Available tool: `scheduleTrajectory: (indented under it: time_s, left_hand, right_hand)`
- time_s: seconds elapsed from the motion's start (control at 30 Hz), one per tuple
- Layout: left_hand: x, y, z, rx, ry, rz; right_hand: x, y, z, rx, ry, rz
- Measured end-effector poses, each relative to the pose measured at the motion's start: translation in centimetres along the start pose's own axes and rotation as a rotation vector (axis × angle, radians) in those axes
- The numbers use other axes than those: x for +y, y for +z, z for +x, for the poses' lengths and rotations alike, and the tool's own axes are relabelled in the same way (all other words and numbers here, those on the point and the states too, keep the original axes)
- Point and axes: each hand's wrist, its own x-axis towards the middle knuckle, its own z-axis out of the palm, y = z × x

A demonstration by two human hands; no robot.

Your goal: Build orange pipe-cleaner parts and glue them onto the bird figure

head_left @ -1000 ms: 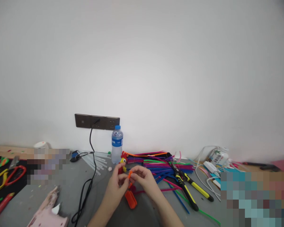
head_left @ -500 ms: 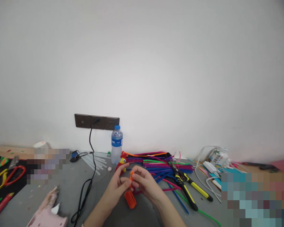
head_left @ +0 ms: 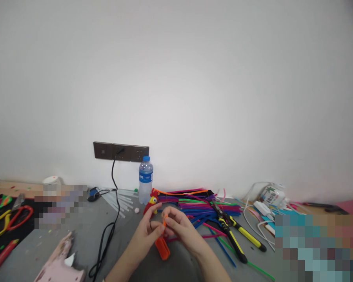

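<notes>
An orange pipe-cleaner piece [head_left: 162, 246] is pinched at its upper end between both hands, low over the grey table [head_left: 129, 235]. The left hand [head_left: 148, 232] closes on it from one side, the right hand [head_left: 179, 226] from the other, fingertips meeting. Just behind stands a small red and yellow figure [head_left: 151, 203]; further back, a water bottle [head_left: 146, 180]. Coloured pipe cleaners [head_left: 200, 203] and yellow-handled pliers [head_left: 232, 233] lie to the right.

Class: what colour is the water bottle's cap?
Blue; the water bottle's cap shows in the head view.
</notes>
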Motion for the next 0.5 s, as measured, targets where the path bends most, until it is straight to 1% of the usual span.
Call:
scheduleTrajectory:
  time_s: [0.07,0.13,0.2,0.27,0.37,0.43,0.5]
  left_hand:
    - [0.2,-0.1,0.0,0.016,0.046,0.126]
    - [0.7,-0.2,0.0,0.054,0.095,0.351]
    - [1.3,-0.1,-0.1,0.069,0.113,0.615]
    - [1.7,0.0,-0.4,0.043,0.075,0.824]
    - [1.9,0.1,-0.9,-0.005,-0.037,1.062]
    - [1.8,0.1,-1.1,-0.033,-0.100,1.179]
    - [1.6,0.1,-1.3,-0.059,-0.138,1.254]
  right_hand:
    - [0.0,-0.2,0.2,0.055,-0.043,0.008]
    - [0.0,-0.8,0.3,0.136,-0.068,0.002]
    - [0.1,-2.1,0.3,0.189,-0.028,-0.094]
    - [0.6,-3.6,0.2,0.202,0.049,-0.279]
    - [1.7,-5.8,0.1,0.281,0.079,-0.541]
    - [2.4,-6.6,0.0,0.332,0.079,-0.668]
    - [2.7,-6.8,0.0,0.352,0.072,-0.726]
